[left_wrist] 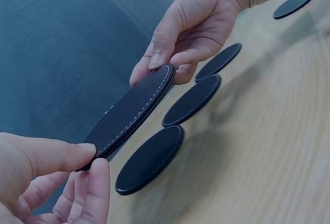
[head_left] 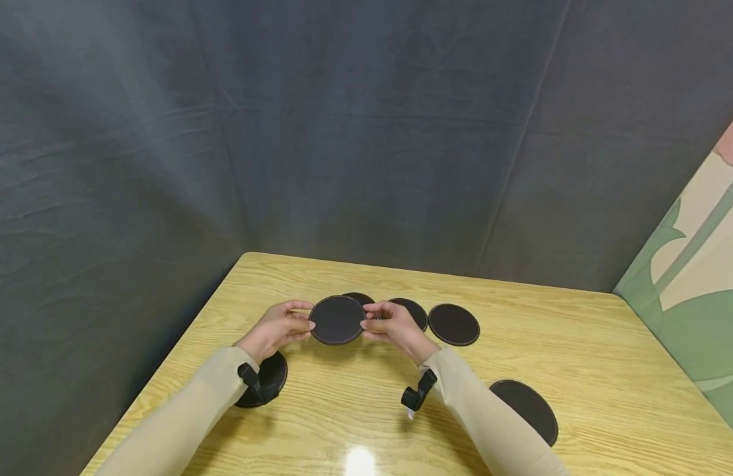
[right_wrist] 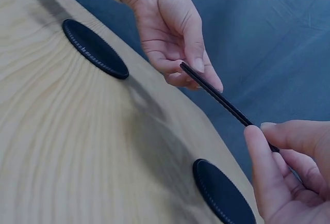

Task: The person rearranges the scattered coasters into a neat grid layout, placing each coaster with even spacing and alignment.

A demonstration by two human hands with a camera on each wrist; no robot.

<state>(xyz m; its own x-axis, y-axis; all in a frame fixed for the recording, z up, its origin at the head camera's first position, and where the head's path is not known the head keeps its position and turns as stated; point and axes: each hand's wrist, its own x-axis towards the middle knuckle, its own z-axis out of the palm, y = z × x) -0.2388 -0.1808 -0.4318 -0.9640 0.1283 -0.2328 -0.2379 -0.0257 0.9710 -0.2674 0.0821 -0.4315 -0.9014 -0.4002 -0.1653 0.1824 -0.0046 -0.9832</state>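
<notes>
Between both hands, raised above the table, is a round black coaster (head_left: 338, 320) with light stitching round its rim. My left hand (head_left: 277, 328) pinches its left edge between thumb and fingers. The opposite edge is pinched by my right hand (head_left: 397, 325). Seen edge-on in the right wrist view, the held coaster (right_wrist: 219, 97) shows two thin layers; whether these are two stacked coasters I cannot tell. Behind it, a similar coaster (head_left: 359, 298) lies partly hidden on the table. Another coaster (head_left: 415, 313) is partly covered by my right hand.
The wooden table (head_left: 342, 403) carries more flat black coasters: one at the back (head_left: 454, 324), a coaster under the left wrist (head_left: 275, 372), and a coaster beside the right forearm (head_left: 528, 410). Dark grey cloth (head_left: 366, 132) hangs behind and left; a flower-patterned panel (head_left: 699, 284) stands right.
</notes>
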